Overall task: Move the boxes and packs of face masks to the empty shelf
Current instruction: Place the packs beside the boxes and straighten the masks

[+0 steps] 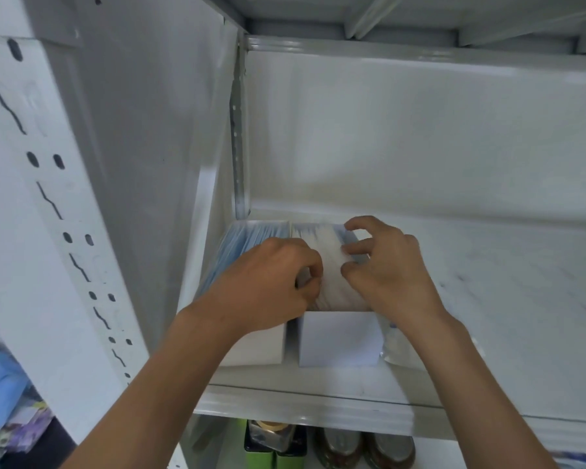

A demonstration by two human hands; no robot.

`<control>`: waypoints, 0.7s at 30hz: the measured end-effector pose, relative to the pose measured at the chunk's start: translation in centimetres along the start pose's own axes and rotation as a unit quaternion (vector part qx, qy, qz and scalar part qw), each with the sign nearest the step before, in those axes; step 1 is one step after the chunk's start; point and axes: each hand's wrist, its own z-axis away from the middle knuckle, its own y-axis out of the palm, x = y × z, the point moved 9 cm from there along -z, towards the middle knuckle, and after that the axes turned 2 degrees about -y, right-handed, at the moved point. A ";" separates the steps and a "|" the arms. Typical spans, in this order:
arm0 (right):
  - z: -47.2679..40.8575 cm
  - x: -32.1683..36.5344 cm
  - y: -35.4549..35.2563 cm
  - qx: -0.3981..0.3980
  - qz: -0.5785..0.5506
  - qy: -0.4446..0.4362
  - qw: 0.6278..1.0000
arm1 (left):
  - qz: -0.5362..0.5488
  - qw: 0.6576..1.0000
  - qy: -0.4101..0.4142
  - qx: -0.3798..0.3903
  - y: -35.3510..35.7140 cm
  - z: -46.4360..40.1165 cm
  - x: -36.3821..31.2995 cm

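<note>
Both hands' fingers (354, 248) rest atop the right box (339, 338) of masks.

Storage area, likely a stockroom: white metal shelving (318, 406) on a slotted upright (48, 184); open boxes of face masks (335, 336); jars (339, 445) on the shelf below.

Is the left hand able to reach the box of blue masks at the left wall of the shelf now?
Probably yes. The left hand already hovers over the left box of blue masks, with nothing between them. The side wall stands close beside it, leaving little room there.
</note>
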 end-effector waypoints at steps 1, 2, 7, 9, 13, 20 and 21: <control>0.0 0.1 -0.6 -0.025 -0.009 0.004 1.000 | 0.004 1.000 0.001 0.002 0.1 0.0 0.0; 0.2 0.3 -1.1 -0.045 -0.019 0.008 0.999 | 0.005 1.000 0.002 -0.001 0.1 0.1 0.0; 1.4 1.2 0.1 0.026 0.034 -0.022 0.999 | 0.001 1.000 0.003 -0.030 -0.3 0.2 -0.1; 2.2 1.0 1.4 0.076 0.074 -0.052 0.993 | 0.000 1.000 0.007 -0.018 -0.1 0.2 -0.1; 3.3 1.2 2.3 0.108 0.080 -0.111 0.985 | -0.004 1.000 0.019 0.012 0.1 0.3 -0.4; 4.5 1.6 1.1 0.094 0.151 -0.156 0.972 | -0.040 0.999 0.010 0.030 -0.1 0.4 -0.5; 4.6 1.2 1.2 0.107 0.151 -0.140 0.973 | -0.035 0.999 0.003 0.014 -0.3 0.4 -0.5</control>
